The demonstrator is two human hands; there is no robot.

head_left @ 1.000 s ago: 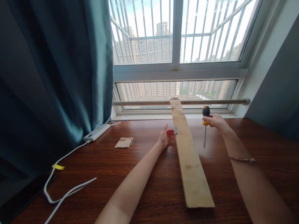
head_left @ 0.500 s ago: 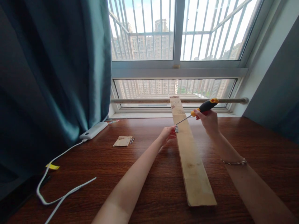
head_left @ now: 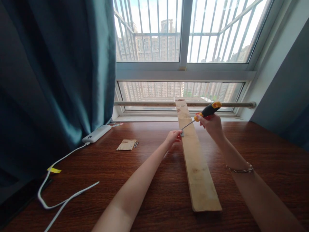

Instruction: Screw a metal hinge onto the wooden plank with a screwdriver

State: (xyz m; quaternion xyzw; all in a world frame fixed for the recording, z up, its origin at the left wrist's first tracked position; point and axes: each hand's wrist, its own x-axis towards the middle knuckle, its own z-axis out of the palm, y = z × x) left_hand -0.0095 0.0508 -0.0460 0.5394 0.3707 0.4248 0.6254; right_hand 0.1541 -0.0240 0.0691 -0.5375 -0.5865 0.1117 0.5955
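My right hand point(head_left: 212, 125) is closed around the black and yellow handle of a screwdriver point(head_left: 209, 110). The shaft slants down to the left, and its tip meets a small metal bracket point(head_left: 182, 133) on the left edge of a long wooden board point(head_left: 198, 167). At that same edge, my left hand point(head_left: 173, 138) pinches the bracket with its fingertips. Part of the bracket is covered by the fingers, and any screw under the tip is too small to make out. The board runs lengthwise away from me, its far end near the window rail.
On the brown table point(head_left: 91, 167), a thin wooden piece point(head_left: 126, 145) lies beside a few screws point(head_left: 136, 144). To the left are a white power bank point(head_left: 97, 134), its white cable point(head_left: 70, 153) and a blue curtain point(head_left: 96, 64). A rail point(head_left: 149, 104) crosses the window behind.
My right hand and the screwdriver handle have shifted slightly left. The tip stays at the bracket, and my left hand keeps its place there.
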